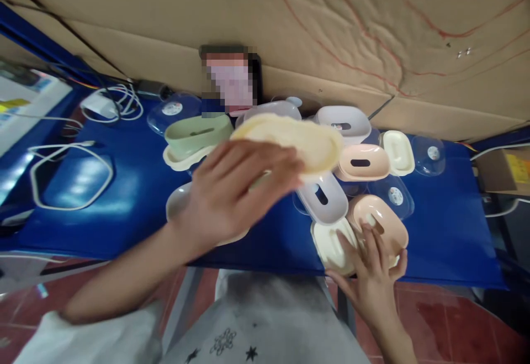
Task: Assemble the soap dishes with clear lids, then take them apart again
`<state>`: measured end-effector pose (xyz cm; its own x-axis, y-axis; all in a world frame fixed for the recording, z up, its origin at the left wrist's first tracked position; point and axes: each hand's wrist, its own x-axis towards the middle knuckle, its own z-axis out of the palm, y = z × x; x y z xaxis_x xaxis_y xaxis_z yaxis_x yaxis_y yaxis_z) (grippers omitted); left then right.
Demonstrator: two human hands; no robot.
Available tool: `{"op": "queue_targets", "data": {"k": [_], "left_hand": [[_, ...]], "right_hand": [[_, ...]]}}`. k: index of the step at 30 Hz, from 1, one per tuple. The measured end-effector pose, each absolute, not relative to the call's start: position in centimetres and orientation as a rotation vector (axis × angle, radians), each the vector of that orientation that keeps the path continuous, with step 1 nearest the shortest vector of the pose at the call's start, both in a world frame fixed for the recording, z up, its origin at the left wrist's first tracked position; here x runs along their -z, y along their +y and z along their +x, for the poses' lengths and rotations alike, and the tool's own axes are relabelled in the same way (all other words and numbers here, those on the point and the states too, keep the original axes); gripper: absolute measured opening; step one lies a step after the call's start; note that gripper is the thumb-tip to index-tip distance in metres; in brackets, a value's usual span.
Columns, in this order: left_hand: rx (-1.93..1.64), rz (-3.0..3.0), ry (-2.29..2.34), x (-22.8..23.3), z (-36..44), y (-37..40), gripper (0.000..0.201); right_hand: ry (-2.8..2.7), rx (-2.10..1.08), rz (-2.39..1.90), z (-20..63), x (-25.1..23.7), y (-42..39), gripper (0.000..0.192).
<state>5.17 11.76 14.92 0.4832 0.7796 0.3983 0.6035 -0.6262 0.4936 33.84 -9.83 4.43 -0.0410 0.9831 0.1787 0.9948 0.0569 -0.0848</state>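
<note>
My left hand (232, 193) is closed on the edge of a cream oval tray (310, 143) with a wavy rim, held up above the table and slightly blurred. My right hand (372, 270) has its fingers spread at the front edge. Its thumb and index finger touch a cream oval dish (331, 239); the other fingers lie on a peach oval box (387, 217) with a slot. Just behind these sits a lilac slotted box (325, 201). Partly hidden by my left arm are a grey-lilac piece (177, 201) and a pale tray below it.
A green slotted box (199, 135), another peach box (364, 162), a pale lilac box (343, 124), a small cream dish (398, 153) and clear lids (428, 155) crowd the blue table (447, 231). White cables (72, 176) lie left. A blurred-out phone-like object (232, 79) leans against the brown wall covering.
</note>
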Motion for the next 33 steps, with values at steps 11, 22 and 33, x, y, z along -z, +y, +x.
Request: {"op": "queue_targets", "data": {"k": [11, 22, 33], "left_hand": [[-0.767, 2.858, 0.764, -12.5, 8.6, 10.3, 0.035], [-0.576, 2.751, 0.274, -4.9, 11.3, 0.4, 0.011], [-0.953, 2.714, 0.813, -12.4, 7.1, 7.9, 0.026]], "right_hand": [[-2.203, -0.007, -1.889, 36.5, -4.8, -10.4, 0.067], [-2.056, 0.208, -1.85, 41.0, -3.5, -10.7, 0.055], [-1.739, 0.293, -1.622, 40.8, -5.0, -10.3, 0.054]]}}
